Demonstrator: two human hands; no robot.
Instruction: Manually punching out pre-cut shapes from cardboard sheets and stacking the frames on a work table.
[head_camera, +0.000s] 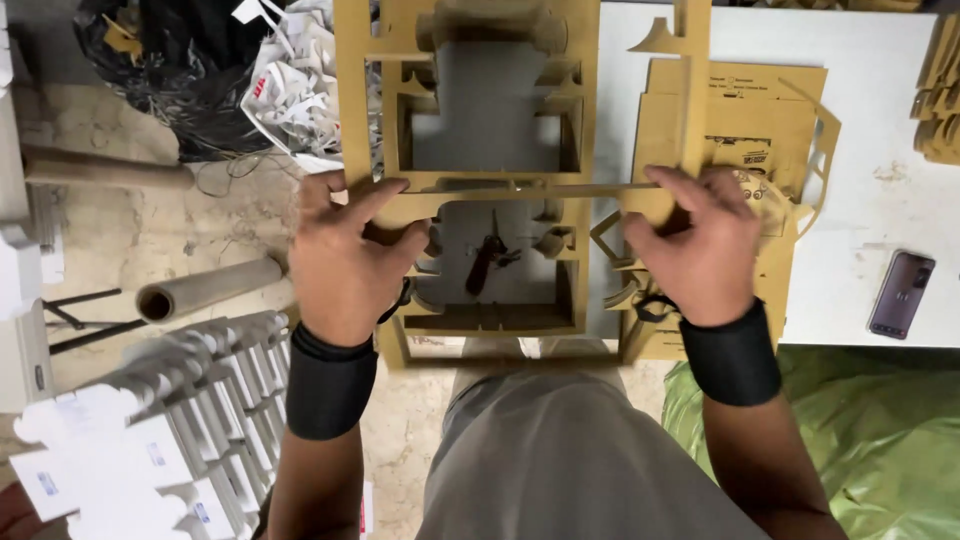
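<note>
Holding up a brown cardboard frame (470, 180) full of cut-out holes, out in front of the body. Left hand (345, 255) pinching its left side, fingers curled shut on the card. Right hand (700, 245) gripping the right side, fingers closed on it too. Lying under that, a flat brown cut sheet (745, 110) on the white table (880, 140). Resting near the table edge, a phone (901, 294). Stacking up by the left arm, white folded boxes (190, 420).

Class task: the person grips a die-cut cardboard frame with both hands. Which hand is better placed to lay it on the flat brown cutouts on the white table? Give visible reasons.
Probably the right hand. It grips the cardboard frame directly over the brown cutouts on the white table, while the left hand holds the far edge, over the floor.
</note>
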